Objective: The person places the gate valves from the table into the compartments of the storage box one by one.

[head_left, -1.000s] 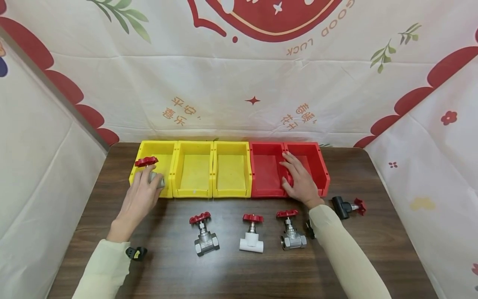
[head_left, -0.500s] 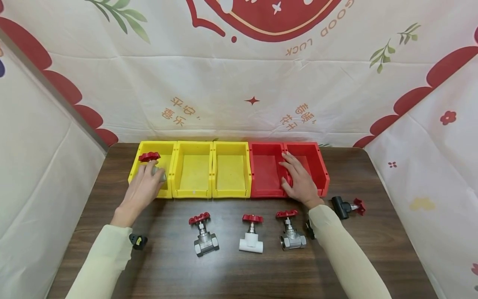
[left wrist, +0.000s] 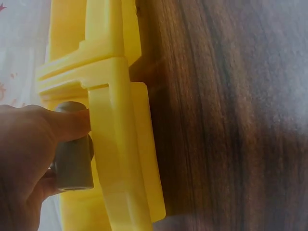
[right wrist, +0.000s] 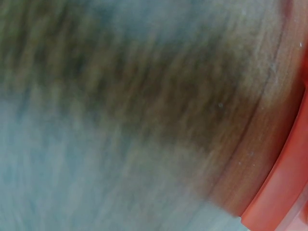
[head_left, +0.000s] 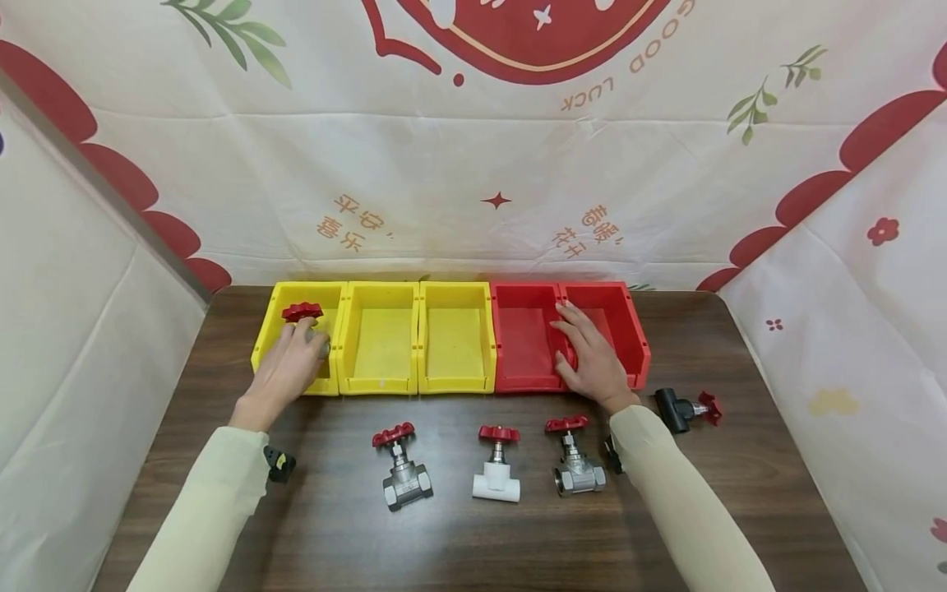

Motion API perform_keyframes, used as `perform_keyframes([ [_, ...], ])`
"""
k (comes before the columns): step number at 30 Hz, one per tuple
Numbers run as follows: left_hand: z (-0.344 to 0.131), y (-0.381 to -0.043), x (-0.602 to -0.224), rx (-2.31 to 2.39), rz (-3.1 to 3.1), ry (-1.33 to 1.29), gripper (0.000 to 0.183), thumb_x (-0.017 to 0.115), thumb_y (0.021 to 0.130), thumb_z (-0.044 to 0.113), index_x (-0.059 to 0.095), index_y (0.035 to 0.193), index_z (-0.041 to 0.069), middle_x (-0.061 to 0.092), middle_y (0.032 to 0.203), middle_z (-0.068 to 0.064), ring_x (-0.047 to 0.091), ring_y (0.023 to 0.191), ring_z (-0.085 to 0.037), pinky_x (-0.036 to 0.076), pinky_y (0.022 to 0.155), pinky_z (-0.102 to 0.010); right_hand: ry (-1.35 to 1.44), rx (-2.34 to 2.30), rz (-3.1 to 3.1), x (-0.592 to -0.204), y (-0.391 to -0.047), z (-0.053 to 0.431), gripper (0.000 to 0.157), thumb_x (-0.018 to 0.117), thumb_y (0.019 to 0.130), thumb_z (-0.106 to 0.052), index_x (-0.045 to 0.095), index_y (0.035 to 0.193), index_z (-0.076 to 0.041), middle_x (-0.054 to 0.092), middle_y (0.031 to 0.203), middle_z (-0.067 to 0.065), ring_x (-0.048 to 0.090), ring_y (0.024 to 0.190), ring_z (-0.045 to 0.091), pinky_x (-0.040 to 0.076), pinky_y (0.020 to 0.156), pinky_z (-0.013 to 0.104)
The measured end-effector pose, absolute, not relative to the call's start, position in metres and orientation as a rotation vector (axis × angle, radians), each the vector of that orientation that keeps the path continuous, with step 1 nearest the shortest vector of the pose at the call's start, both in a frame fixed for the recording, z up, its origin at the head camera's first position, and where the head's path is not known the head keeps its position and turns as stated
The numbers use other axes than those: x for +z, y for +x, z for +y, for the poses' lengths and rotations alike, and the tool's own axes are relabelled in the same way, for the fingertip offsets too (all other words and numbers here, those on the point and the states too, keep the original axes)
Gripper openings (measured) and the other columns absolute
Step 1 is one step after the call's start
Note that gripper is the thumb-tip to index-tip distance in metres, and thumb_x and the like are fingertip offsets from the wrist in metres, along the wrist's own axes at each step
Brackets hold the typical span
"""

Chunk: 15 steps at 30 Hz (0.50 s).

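My left hand (head_left: 284,366) is inside the leftmost yellow bin (head_left: 261,349), gripping a valve with a red handwheel (head_left: 302,312) and a grey pipe body (left wrist: 74,166). In the left wrist view, thumb and fingers pinch that grey body just behind the bin's front wall (left wrist: 115,144). My right hand (head_left: 595,366) rests over the divider between two red bins (head_left: 527,333), its fingers spread and loosely bent. The right wrist view shows only blurred tabletop and a red bin edge (right wrist: 284,168), not the hand.
Two more yellow bins (head_left: 381,386) stand between. In front lie a metal valve (head_left: 405,477), a white valve (head_left: 496,481) and another metal valve (head_left: 579,475). A black valve (head_left: 673,410) lies at the right. A printed cloth (head_left: 444,164) hangs behind.
My left hand has moved slightly right and lower into the leftmost yellow bin with the valve. The right hand keeps its place over the red bins.
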<state>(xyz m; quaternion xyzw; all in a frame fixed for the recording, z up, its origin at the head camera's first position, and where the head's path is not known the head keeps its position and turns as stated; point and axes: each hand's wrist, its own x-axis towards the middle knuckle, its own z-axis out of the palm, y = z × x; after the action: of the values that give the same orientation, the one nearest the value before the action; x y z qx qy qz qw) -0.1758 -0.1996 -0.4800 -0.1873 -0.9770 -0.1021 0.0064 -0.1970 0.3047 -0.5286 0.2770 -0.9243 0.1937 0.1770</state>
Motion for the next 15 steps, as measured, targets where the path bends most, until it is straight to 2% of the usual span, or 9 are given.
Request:
perform_keyframes([
  [7, -0.201, -0.186, -0.487, -0.23, -3.087, -0.656, 0.031, 0.066, 0.087, 0.004, 0.06, 0.117, -0.006, 0.044, 0.13, -0.032, 0.046, 0.106, -0.046, 0.047, 0.087, -0.052, 0.791, 0.531, -2.637, -0.53, -0.197, 0.306, 0.063, 0.07, 0.072, -0.019, 0.052, 0.132, -0.007, 0.031, 0.153, 0.005, 0.023, 0.141, 0.023, 0.038, 0.101, 0.053],
  [15, -0.199, -0.194, -0.49, -0.166, -3.137, -0.664, 0.032, 0.063, 0.089, 0.001, 0.058, 0.12, -0.008, 0.043, 0.13, -0.03, 0.045, 0.108, -0.044, 0.045, 0.091, -0.053, 0.781, 0.528, -2.631, -0.531, -0.197, 0.306, 0.063, 0.069, 0.073, -0.019, 0.052, 0.132, -0.007, 0.031, 0.153, 0.004, 0.023, 0.141, 0.022, 0.036, 0.102, 0.052],
])
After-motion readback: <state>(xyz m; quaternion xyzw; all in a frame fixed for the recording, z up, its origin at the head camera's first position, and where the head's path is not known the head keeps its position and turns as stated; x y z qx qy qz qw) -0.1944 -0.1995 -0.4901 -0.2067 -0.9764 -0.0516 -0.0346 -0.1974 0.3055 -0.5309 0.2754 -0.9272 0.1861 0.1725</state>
